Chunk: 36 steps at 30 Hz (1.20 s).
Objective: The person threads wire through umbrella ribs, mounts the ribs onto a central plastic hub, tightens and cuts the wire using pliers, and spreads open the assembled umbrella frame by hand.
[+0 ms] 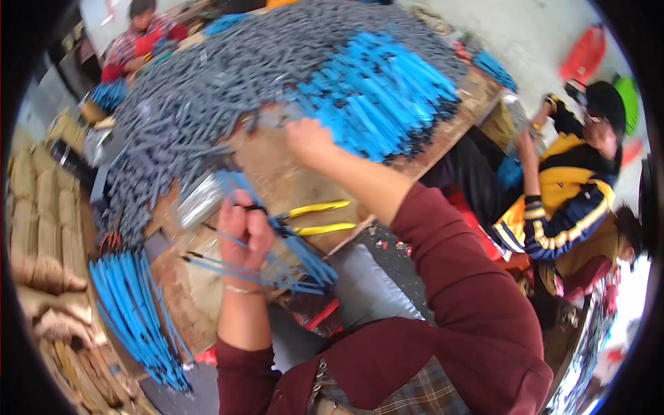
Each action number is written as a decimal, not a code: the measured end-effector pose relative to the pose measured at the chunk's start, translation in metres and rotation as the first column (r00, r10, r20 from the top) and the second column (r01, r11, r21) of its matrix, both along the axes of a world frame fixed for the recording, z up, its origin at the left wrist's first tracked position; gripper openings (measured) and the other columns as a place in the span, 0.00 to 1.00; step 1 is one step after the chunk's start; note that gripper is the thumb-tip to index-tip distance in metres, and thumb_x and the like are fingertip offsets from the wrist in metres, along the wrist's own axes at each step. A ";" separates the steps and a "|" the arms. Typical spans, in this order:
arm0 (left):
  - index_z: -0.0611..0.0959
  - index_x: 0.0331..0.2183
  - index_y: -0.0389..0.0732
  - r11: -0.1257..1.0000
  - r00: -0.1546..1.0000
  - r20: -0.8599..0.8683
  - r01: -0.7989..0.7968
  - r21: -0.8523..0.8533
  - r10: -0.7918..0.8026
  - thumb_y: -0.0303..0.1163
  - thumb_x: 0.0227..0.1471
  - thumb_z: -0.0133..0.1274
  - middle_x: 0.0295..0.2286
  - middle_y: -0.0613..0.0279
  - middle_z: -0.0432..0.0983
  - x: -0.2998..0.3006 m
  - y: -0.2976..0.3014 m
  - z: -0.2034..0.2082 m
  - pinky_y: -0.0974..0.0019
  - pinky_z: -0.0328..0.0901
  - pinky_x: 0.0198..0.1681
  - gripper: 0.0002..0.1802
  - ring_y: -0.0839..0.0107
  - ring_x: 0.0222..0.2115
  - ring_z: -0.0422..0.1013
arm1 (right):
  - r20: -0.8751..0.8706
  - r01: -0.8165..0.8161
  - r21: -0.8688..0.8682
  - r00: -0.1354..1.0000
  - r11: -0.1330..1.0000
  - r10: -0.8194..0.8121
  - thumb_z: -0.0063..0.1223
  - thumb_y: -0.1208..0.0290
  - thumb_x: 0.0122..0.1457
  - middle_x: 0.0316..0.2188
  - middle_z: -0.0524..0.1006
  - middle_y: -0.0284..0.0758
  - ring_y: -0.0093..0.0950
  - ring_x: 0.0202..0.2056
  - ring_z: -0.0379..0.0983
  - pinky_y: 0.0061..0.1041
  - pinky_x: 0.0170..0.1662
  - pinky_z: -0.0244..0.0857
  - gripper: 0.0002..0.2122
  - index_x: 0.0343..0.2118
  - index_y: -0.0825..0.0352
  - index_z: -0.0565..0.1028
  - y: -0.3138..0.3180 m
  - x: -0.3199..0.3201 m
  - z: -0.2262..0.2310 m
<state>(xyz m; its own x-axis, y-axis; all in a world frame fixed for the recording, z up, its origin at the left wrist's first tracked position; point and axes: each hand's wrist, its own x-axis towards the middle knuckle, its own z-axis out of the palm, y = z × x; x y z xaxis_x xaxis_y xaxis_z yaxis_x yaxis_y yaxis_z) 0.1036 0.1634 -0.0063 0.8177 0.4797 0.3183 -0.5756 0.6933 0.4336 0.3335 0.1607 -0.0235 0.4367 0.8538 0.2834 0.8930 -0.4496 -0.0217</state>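
My left hand [243,232] is closed around a small bundle of long, thin blue strips [304,256] with dark ends; some hang down over my wrist toward the table's near edge. My right hand [309,142] reaches out over the bare tabletop [270,166], beside the big stack of blue strips [380,97]. It is smeared by motion, with the fingers turned away, so whether it holds anything does not show. Yellow-handled pliers [321,219] lie between my hands. Next to my left hand sits a clear plastic packet [200,200].
A wide heap of grey pieces [207,76] covers the table's far side. More blue strips [135,311] hang over the left edge. Packed brown bundles [45,207] line the left. One person [567,187] sits at the right, another [142,41] at the far left.
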 end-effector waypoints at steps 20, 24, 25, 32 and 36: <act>0.69 0.39 0.42 0.995 0.995 -0.078 -0.056 0.082 0.063 0.37 0.56 0.42 0.19 0.67 0.66 0.006 0.018 -0.019 0.78 0.56 0.14 0.11 0.79 0.14 0.60 | -0.364 -0.554 0.498 0.565 0.667 0.741 0.48 0.73 0.49 0.22 0.72 0.44 0.42 0.28 0.70 0.37 0.33 0.65 0.07 0.31 0.69 0.68 -0.118 -0.097 0.082; 0.69 0.39 0.43 0.979 0.961 -0.193 -0.204 -0.013 0.198 0.37 0.56 0.42 0.18 0.68 0.64 0.014 0.004 -0.008 0.79 0.54 0.12 0.11 0.79 0.10 0.58 | -0.374 -0.491 0.417 0.674 0.765 0.637 0.49 0.72 0.49 0.24 0.72 0.44 0.42 0.30 0.70 0.37 0.33 0.65 0.10 0.33 0.70 0.69 -0.116 -0.100 0.060; 0.69 0.39 0.43 0.941 0.912 -0.292 -0.326 -0.093 0.288 0.37 0.56 0.42 0.17 0.69 0.64 0.014 0.003 -0.007 0.79 0.54 0.11 0.11 0.79 0.09 0.57 | -0.394 -0.514 0.422 0.638 0.747 0.661 0.49 0.72 0.49 0.25 0.73 0.44 0.43 0.30 0.70 0.37 0.34 0.65 0.10 0.34 0.70 0.69 -0.117 -0.100 0.057; 0.71 0.40 0.44 0.988 0.991 0.033 0.136 -0.078 -0.133 0.36 0.57 0.41 0.18 0.66 0.66 -0.002 0.026 -0.016 0.75 0.59 0.16 0.11 0.75 0.14 0.61 | -0.280 -0.261 0.422 0.874 0.868 0.398 0.52 0.69 0.48 0.31 0.75 0.43 0.37 0.33 0.72 0.32 0.38 0.66 0.11 0.35 0.66 0.75 -0.102 0.022 0.104; 0.72 0.39 0.43 0.978 0.962 -0.256 -0.142 -0.152 0.100 0.36 0.58 0.39 0.22 0.61 0.70 0.006 0.006 0.006 0.69 0.62 0.22 0.11 0.72 0.18 0.64 | -0.166 0.006 0.225 0.986 0.974 0.032 0.52 0.66 0.47 0.30 0.77 0.40 0.35 0.33 0.74 0.30 0.39 0.67 0.11 0.32 0.64 0.77 -0.098 0.092 0.137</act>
<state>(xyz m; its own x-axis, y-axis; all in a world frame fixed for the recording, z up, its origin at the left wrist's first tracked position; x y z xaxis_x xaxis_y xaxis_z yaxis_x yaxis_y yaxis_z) 0.1091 0.1692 -0.0007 0.7931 0.6087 0.0218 -0.5498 0.7000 0.4557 0.4252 0.0623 0.1131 0.4833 0.7828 0.3920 0.8739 -0.4043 -0.2701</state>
